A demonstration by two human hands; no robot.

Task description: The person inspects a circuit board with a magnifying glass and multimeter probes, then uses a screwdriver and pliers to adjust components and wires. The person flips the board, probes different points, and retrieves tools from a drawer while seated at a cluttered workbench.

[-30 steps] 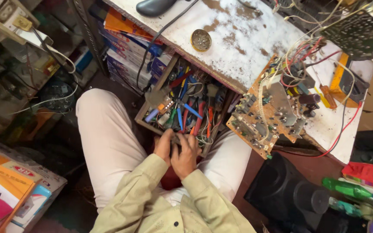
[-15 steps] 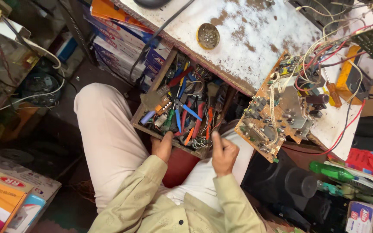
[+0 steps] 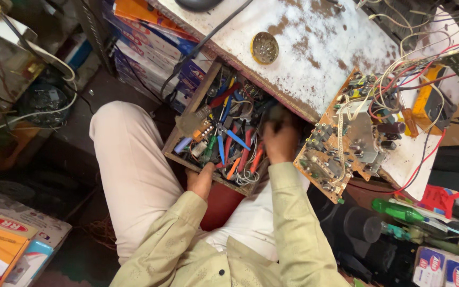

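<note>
Head view: the left hand [image 3: 202, 179] is gripping the near edge of the open wooden drawer [image 3: 183, 129], fingers curled over its rim. Beyond it, the right hand [image 3: 278, 139] is reaching among the pliers [image 3: 228, 139] inside; its finger state cannot be determined. Farther off, a circuit board [image 3: 346, 141] is overhanging the stained bench [image 3: 314, 48].

I see a round tin [image 3: 265, 48] on the worn white tabletop [image 3: 314, 42], beside a wired circuit board [image 3: 346, 141].
</note>
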